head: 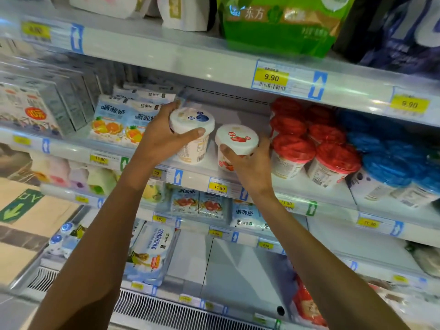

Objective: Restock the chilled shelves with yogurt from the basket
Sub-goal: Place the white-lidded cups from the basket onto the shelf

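Both bare forearms slant in from the bottom corners of the frame toward its centre. The left forearm runs up from the lower left; the left hand grips the blueberry-lidded tub, thumb across the near rim, fingers curled over the far side. The right forearm comes from the lower right; the right hand holds the strawberry-lidded tub, thumb at its near rim, fingers round its right side
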